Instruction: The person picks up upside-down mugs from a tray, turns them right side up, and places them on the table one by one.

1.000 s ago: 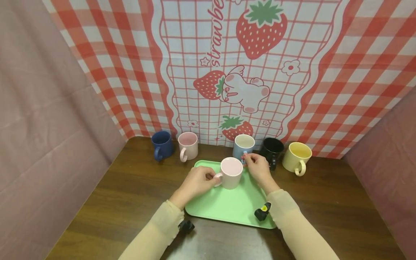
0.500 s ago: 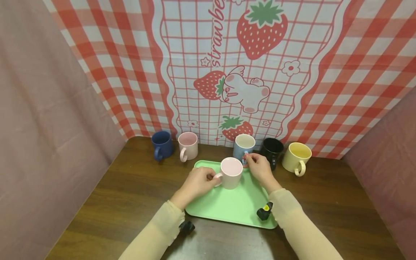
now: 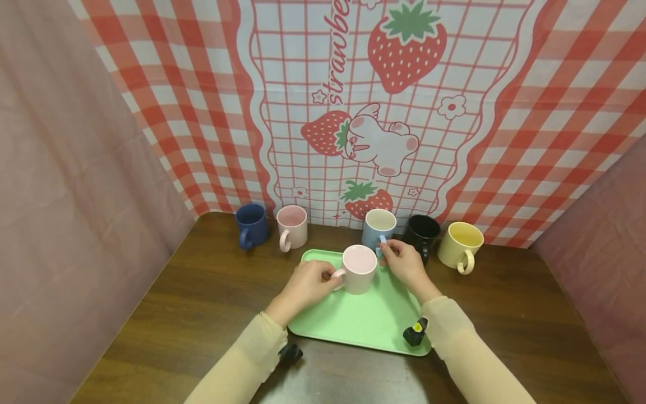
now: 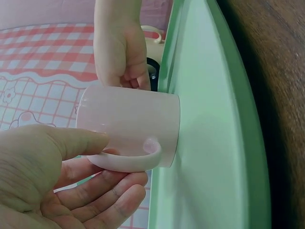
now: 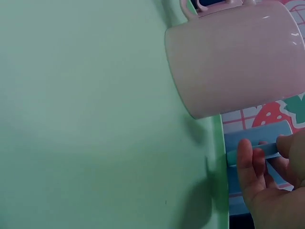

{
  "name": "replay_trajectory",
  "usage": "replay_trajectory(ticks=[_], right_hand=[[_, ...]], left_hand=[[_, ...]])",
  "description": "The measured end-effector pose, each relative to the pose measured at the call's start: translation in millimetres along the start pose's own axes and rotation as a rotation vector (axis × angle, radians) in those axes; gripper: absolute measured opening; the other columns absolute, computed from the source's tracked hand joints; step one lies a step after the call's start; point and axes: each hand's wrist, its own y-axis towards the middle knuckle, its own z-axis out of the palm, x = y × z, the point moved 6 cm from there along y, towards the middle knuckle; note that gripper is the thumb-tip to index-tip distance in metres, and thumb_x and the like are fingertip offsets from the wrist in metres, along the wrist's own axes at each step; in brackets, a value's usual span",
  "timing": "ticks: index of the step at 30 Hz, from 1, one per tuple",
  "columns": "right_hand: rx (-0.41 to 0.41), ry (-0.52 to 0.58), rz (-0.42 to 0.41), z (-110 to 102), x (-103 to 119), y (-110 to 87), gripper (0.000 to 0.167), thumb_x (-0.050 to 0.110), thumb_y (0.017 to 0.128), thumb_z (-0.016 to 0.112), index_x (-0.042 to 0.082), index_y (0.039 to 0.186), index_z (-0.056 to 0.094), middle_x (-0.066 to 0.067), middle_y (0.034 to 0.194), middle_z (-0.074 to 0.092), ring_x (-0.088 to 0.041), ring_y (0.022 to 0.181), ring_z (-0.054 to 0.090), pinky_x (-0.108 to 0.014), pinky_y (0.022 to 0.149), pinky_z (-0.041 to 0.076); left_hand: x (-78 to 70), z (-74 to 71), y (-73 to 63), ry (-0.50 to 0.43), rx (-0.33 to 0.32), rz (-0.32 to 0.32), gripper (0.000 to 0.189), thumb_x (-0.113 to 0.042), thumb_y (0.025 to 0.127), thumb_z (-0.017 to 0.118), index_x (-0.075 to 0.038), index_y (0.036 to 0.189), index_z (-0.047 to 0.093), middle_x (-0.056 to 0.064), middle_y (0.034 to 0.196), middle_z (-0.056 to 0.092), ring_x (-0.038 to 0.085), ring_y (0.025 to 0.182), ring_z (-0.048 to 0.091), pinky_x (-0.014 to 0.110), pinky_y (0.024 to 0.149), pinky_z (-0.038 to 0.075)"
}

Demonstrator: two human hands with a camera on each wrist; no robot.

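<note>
A pale pink mug [image 3: 359, 274] stands upright on the green tray [image 3: 353, 322], its handle pointing left. My left hand [image 3: 312, 283] pinches that handle between thumb and forefinger; in the left wrist view the other fingers of the left hand [image 4: 102, 191] lie below it. Just behind the tray's far edge is a light blue mug [image 3: 375, 227]. Thumb and fingers of my right hand [image 3: 404, 262] grip its handle, and in the right wrist view the blue mug [image 5: 262, 133] is partly covered by the right hand [image 5: 274, 186].
Right of the blue mug stand a black mug [image 3: 423, 227] and a yellow mug [image 3: 460, 244]. A dark blue mug [image 3: 252, 224] and another pink mug [image 3: 292, 225] are at the back left. Behind the wooden table [image 3: 166, 314] hangs a checked strawberry cloth [image 3: 282, 112].
My right hand has shifted slightly right and toward me, and the blue mug's handle has turned a little to the right. The left hand and its pink mug have stayed in place.
</note>
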Motion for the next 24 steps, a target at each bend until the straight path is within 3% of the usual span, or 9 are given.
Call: replay_trajectory(ticks=[3, 6, 10, 13, 19, 24], right_hand=[[0.015, -0.061, -0.032, -4, 2, -5.1, 0.033, 0.022, 0.114, 0.061, -0.004, 0.130, 0.072, -0.015, 0.094, 0.077, -0.016, 0.080, 0.072, -0.022, 0.072, 0.051], [0.024, -0.117, -0.085, -9, 6, -11.7, 0.034, 0.021, 0.112, 0.064, -0.004, 0.134, 0.071, -0.017, 0.102, 0.079, -0.020, 0.084, 0.074, -0.027, 0.076, 0.055], [0.004, -0.216, -0.194, -21, 9, -22.4, 0.033, 0.016, 0.109, 0.067, -0.003, 0.135, 0.072, -0.018, 0.117, 0.077, -0.030, 0.100, 0.076, -0.041, 0.086, 0.060], [-0.026, -0.284, -0.280, -32, 10, -32.2, 0.029, 0.012, 0.107, 0.068, -0.002, 0.132, 0.075, -0.018, 0.116, 0.076, -0.034, 0.105, 0.072, -0.050, 0.090, 0.059], [-0.066, -0.331, -0.365, -47, 7, -53.9, 0.025, 0.010, 0.104, 0.071, 0.000, 0.127, 0.077, -0.015, 0.115, 0.076, -0.030, 0.099, 0.073, -0.045, 0.082, 0.061], [-0.033, -0.299, -0.407, -45, 12, -66.9, 0.028, 0.011, 0.104, 0.074, 0.000, 0.130, 0.075, -0.015, 0.120, 0.075, -0.031, 0.106, 0.075, -0.047, 0.083, 0.064]], left_hand=[[-0.9, 0.4, 0.0, 0.022, -0.010, 0.009, 0.021, -0.020, 0.097, 0.081, -0.019, 0.078, 0.075, -0.011, 0.072, 0.067, 0.004, 0.065, 0.054, 0.024, 0.060, 0.044], [-2.4, 0.8, 0.2, 0.062, -0.020, 0.026, 0.024, -0.021, 0.098, 0.080, -0.020, 0.075, 0.071, -0.012, 0.069, 0.063, 0.005, 0.063, 0.050, 0.024, 0.059, 0.041], [-5.6, 1.2, 0.2, 0.109, -0.042, 0.070, 0.028, -0.021, 0.098, 0.080, -0.020, 0.073, 0.067, -0.012, 0.066, 0.058, 0.006, 0.061, 0.047, 0.025, 0.058, 0.039], [-7.1, 1.6, 0.1, 0.141, -0.070, 0.105, 0.029, -0.020, 0.098, 0.081, -0.019, 0.073, 0.066, -0.011, 0.064, 0.054, 0.006, 0.060, 0.045, 0.025, 0.057, 0.037], [-11.8, 0.7, -1.2, 0.185, -0.106, 0.148, 0.035, -0.020, 0.098, 0.081, -0.018, 0.070, 0.060, -0.011, 0.061, 0.048, 0.008, 0.059, 0.044, 0.025, 0.055, 0.036], [-18.8, 3.8, -1.2, 0.247, -0.097, 0.189, 0.042, -0.018, 0.101, 0.079, -0.018, 0.066, 0.055, -0.008, 0.061, 0.048, 0.011, 0.060, 0.045, 0.027, 0.056, 0.038]])
